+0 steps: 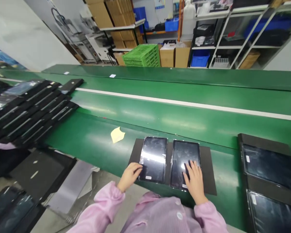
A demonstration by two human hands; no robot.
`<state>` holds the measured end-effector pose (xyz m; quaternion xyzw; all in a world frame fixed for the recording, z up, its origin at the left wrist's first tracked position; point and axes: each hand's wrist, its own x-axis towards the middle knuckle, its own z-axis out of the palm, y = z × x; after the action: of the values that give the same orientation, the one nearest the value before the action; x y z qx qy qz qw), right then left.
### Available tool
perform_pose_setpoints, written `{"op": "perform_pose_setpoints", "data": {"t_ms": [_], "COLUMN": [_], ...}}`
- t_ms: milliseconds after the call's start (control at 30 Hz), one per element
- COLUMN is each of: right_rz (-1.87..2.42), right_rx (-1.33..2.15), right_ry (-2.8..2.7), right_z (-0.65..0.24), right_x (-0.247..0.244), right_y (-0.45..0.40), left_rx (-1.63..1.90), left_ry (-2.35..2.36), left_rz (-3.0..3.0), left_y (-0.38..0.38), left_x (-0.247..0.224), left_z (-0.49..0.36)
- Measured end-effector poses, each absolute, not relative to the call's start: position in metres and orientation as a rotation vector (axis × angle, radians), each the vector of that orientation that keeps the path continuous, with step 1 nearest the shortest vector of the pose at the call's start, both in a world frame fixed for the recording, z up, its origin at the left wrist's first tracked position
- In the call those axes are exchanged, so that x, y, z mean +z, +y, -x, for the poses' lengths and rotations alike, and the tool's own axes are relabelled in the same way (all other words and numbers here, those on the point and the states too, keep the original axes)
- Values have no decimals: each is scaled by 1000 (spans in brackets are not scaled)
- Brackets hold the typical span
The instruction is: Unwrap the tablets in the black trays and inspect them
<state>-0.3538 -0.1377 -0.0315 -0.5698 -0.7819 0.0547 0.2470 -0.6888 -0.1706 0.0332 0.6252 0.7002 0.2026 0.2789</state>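
Two dark tablet screens lie side by side on a black foam sheet (206, 171) in front of me. The left tablet screen (154, 158) has a clear film edge and a small white label near its bottom. At its lower left edge, the fingers of my left hand (131, 174) are bent together in a pinch; the exact contact is partly hidden. My right hand (195, 181) rests on the right tablet screen (180, 158), fingers spread over its lower right part.
A yellow paper piece (117, 134) lies on the green bench (99, 129). Foam trays (34, 110) holding screens are stacked at left. Another foam tray (264, 139) with two screens is at right. A white strip (184, 103) crosses the bench. Beyond stand green crates (143, 55) and shelves.
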Motion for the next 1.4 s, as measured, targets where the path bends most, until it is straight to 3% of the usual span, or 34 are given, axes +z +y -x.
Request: {"op": "perform_pose_setpoints", "data": {"t_ms": [267,567,733,933,1133,1267,1400], "right_rz": [1744,1808,1798,1769,1678,1548,1551], "right_rx": [43,-23,127,362,520,810,983], "right_ry": [-2261,-2234,-2134,-1872,-1585,-1487,-1443], "right_z": [384,389,392,395,432,476,502], "right_x": [-36,-35,-30,-29,-15,-5,-1], "right_y": [-136,-139,-140,-142,-160,-147,-102], "left_rx": [245,226,484,1168,1507,1301,695], "left_ry": [1682,1283,1348,1776,1508,1255,1380], "left_rz": [-2121,-2281,-2102,-1389,-809,-737,-1492], "left_y": [-203,-185,-177,-145,-142,-167,-188], "left_x": [-6,-4,-12,-19,6,11,-5], "left_z": [683,717,720,754,767,748,735]}}
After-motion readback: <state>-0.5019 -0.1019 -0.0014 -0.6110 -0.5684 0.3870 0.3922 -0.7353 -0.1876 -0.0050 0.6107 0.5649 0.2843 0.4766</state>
